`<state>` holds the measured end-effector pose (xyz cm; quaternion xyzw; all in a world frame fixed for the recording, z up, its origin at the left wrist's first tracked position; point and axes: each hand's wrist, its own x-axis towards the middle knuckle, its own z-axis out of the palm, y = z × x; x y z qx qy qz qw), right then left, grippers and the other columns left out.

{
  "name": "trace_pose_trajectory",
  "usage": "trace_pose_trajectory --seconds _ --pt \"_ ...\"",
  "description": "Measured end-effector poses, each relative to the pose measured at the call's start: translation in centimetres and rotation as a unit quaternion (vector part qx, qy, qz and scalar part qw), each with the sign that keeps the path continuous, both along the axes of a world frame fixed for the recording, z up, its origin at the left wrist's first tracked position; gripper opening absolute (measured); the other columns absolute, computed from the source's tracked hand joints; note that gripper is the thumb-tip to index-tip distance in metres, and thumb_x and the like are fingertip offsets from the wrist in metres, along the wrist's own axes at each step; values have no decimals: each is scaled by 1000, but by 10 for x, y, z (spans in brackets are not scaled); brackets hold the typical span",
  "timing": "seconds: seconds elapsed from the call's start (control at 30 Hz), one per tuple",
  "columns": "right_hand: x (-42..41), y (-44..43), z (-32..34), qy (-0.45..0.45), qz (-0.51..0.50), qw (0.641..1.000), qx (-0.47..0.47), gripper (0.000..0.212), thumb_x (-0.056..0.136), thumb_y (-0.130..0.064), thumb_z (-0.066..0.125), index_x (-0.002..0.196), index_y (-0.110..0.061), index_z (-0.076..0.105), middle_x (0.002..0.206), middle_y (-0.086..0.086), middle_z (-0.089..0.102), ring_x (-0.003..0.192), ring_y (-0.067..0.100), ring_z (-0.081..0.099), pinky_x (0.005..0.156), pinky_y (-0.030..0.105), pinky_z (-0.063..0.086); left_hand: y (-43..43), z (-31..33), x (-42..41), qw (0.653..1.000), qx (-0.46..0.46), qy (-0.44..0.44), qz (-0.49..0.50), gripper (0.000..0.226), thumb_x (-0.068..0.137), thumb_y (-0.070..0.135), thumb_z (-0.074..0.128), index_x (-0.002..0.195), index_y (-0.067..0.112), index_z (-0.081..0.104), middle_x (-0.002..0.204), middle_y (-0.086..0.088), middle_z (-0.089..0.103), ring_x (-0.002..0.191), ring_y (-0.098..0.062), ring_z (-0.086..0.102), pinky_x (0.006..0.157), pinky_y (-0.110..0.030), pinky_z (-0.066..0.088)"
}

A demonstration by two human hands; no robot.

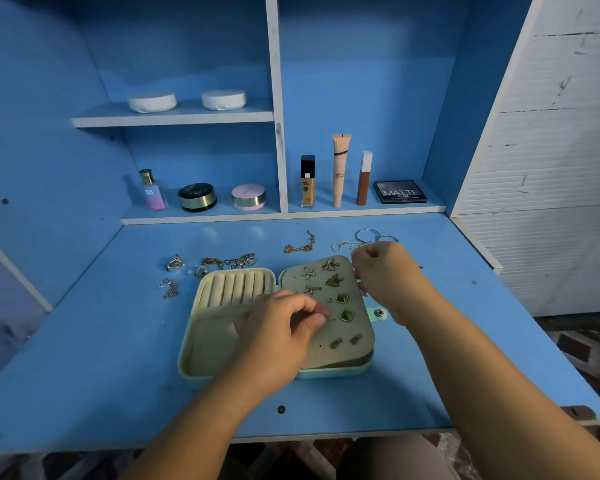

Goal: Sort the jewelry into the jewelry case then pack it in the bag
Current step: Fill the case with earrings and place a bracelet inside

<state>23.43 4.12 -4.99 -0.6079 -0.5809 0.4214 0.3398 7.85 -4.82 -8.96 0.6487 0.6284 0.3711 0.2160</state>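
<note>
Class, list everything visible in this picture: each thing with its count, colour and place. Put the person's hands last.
jewelry case: one, mint with cream lining, open on desk
earrings: about nine, silver, gold, green, pinned on the case's right panel
loose rings and chains: several, silver and gold, desk, left of and behind case
round tins: two, white, upper shelf
perfume bottle: one, pink-purple, lower shelf, left
compacts: two, black and pink, lower shelf
makeup tubes: three, tan, beige, brown, lower shelf, right
palette: one, black, lower shelf, right
desk: one, blue
left hand: fingertips pinched over panel, contents hidden
right hand: curled at panel's right edge
</note>
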Motion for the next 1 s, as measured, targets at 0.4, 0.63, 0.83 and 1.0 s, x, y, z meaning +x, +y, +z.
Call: trace_pose_trajectory --seconds 0.4,0.63,0.83,1.0 --pt "0 -9 2 29 -9 999 20 29 92 -24 45 79 0 56 72 9 47 68 21 43 69 50 53 1 0 10 999 19 0 37 17 80 45 71 90 54 62 95 29 61 100 -5 58 91 -47 46" --pt "4 -15 1 156 -28 987 -5 25 95 -22 48 88 -2 62 69 1 61 66 15 56 83 38 53 -15 2 2 992 98 74 14 22 85 52 53 94 41 69 91 24 62 96 -1 57 85 -47 47" --pt "2 -26 -1 280 -38 959 -19 21 94 -15 50 79 -6 62 68 2 62 68 14 54 75 29 49 -27 4 -3 984 102 141 -32 54 81 73 47 120 38 61 114 25 58 111 4 51 100 -43 38" --pt "0 -30 -2 333 -50 941 -19 19 94 -13 49 84 -1 62 71 6 61 65 14 55 74 28 51 -28 5 -6 983 104 144 -50 67 70 79 57 123 39 60 114 26 54 112 5 48 98 -39 43"
